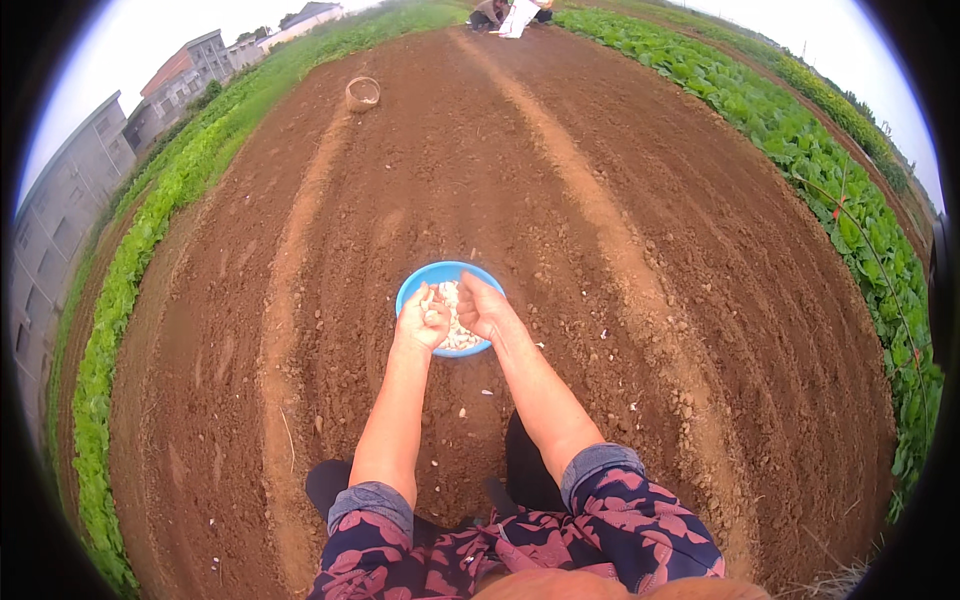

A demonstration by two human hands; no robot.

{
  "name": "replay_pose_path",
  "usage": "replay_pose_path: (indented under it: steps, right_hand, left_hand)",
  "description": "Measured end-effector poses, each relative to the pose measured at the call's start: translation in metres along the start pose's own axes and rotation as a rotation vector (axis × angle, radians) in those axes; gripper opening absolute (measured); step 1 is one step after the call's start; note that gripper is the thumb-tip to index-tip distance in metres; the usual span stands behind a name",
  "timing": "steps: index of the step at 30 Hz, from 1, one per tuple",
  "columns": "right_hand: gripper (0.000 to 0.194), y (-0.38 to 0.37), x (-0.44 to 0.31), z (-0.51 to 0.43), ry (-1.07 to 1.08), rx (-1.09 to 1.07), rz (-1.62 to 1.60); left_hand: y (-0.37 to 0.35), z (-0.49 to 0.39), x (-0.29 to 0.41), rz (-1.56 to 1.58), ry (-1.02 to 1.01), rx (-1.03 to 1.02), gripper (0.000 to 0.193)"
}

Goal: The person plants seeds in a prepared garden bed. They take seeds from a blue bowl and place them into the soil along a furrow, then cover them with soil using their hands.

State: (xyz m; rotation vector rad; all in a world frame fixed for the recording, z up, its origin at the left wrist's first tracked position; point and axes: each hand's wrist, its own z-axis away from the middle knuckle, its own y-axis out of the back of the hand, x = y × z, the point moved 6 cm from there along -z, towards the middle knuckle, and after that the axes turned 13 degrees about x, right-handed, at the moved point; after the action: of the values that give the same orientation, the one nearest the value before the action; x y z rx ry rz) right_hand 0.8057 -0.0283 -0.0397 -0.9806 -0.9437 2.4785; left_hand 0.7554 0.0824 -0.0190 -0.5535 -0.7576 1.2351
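Note:
A round light-blue plastic basin [450, 266] rests on the tilled soil before me. Whitish garlic cloves [459, 339] lie in it. My left hand [417, 328] is over the basin's left side, palm up, its fingers curled around several cloves [430, 306]. Over the right side, my right hand [480, 309] is slightly blurred, with the thumb raised and fingers bent inward. Whether it holds a clove is hidden by the fingers. The two hands are apart, with cloves showing between them.
Loose cloves [487, 392] lie scattered on the soil [465, 180]. Paler raised strips [600, 202] run along both sides. A wicker basket [363, 95] stands far left. People [489, 15] crouch by a white sack [517, 19] far ahead. Leafy green crops [750, 112] border the plot.

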Motion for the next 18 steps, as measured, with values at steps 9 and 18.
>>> replay_pose_path:
  steps: [9,18]
  right_hand:
    - [0.030,0.006,0.005,-0.009,0.048,-0.047,-0.110]
    - [0.012,0.022,0.010,-0.033,0.129,0.153,0.034]
  left_hand:
    - [-0.022,0.001,0.008,-0.078,0.061,-0.194,0.024]
    - [0.071,0.057,0.098,-0.008,-0.063,-0.075,0.025]
